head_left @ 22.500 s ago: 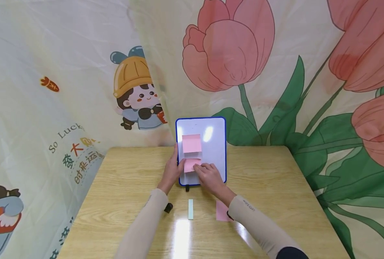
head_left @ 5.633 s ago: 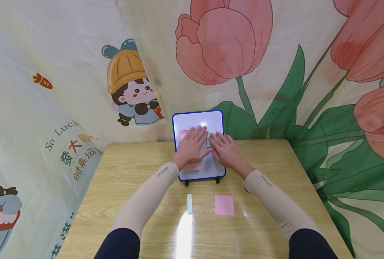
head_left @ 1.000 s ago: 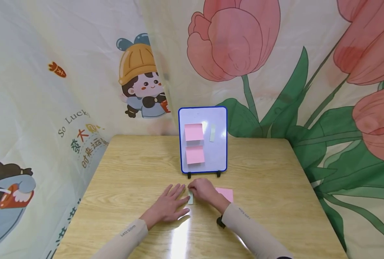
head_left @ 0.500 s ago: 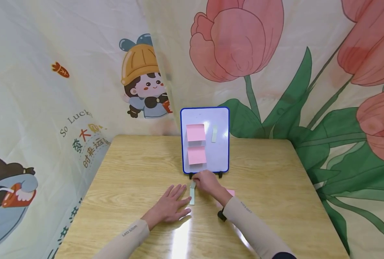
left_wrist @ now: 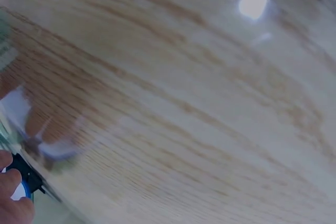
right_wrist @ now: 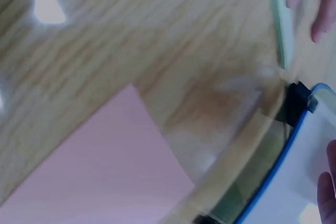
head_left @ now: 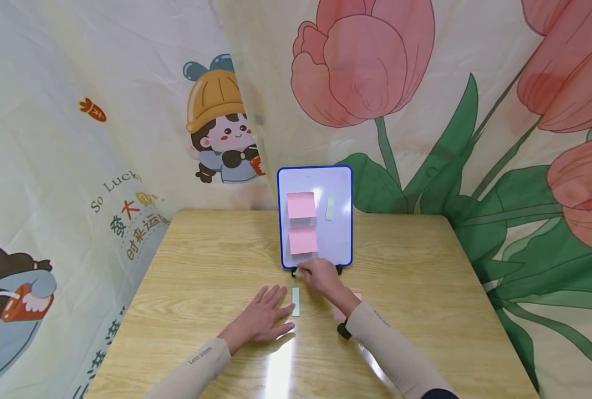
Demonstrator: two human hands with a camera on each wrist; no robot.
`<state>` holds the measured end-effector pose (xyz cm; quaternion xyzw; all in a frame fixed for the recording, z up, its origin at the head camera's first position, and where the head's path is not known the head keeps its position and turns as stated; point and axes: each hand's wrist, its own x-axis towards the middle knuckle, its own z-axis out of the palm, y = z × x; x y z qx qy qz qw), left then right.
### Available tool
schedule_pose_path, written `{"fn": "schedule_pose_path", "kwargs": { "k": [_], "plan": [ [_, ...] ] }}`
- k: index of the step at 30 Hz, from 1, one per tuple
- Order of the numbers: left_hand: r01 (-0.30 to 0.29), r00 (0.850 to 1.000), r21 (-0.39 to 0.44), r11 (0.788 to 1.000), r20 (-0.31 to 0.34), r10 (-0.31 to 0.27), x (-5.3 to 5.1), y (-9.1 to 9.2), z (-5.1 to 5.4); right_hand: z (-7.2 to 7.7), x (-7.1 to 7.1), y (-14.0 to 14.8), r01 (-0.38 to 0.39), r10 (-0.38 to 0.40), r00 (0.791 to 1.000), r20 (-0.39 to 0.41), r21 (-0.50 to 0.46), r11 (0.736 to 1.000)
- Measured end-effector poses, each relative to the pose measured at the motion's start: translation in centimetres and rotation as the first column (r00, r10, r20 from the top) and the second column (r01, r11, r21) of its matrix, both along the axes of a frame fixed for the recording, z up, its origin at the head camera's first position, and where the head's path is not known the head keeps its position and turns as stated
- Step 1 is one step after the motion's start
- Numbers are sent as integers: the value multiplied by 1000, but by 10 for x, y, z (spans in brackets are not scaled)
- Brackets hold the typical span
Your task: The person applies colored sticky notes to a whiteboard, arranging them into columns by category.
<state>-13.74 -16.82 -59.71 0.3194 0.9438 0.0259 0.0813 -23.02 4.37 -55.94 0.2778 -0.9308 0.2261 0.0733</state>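
My right hand (head_left: 321, 277) pinches a small pale green sticky strip (head_left: 297, 272) just before the lower edge of a blue-rimmed whiteboard (head_left: 335, 238). Flat on the table, fingers spread, lies my left hand (head_left: 258, 316); its thumb side is beside a pad of pale green sticky strips (head_left: 296, 302). Two pink sticky notes, an upper one (head_left: 301, 205) and a lower one (head_left: 303, 240), are stuck on the board's left half. One green strip (head_left: 330, 206) is stuck at its upper right. A pink sticky-note pad (right_wrist: 105, 161) fills the lower left of the right wrist view, partly hidden by my right forearm in the head view.
The whiteboard stands on black feet (head_left: 339, 270) toward the back of a wooden table (head_left: 216, 249). Behind it hangs a cloth (head_left: 256, 33) printed with tulips and cartoon figures. Light glares off the tabletop near the front.
A green strip has come off the pad in my right hand, which has moved forward from the pad to the board's bottom edge. My left hand stays in place.
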Motion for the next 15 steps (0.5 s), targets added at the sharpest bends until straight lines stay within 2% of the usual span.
{"fn": "schedule_pose_path", "kwargs": {
  "k": [2, 5, 10, 15],
  "plan": [
    [0, 1000, 2, 1000, 11, 0, 0, 1, 1, 2, 0, 3, -7, 6, 1000, -27, -35, 999],
    [3, 1000, 3, 1000, 19, -3, -2, 2, 3, 7, 1, 10, -63, 62, 998, -24, -21, 998],
    [8, 999, 1, 1000, 46, -8, -8, 3, 10, 14, 4, 31, -204, 200, 978, 65, 67, 977],
    [-40, 998, 82, 996, 56, 36, -16, 1, 21, 23, 1, 57, -253, 238, 962, 136, 109, 961]
  ]
}}
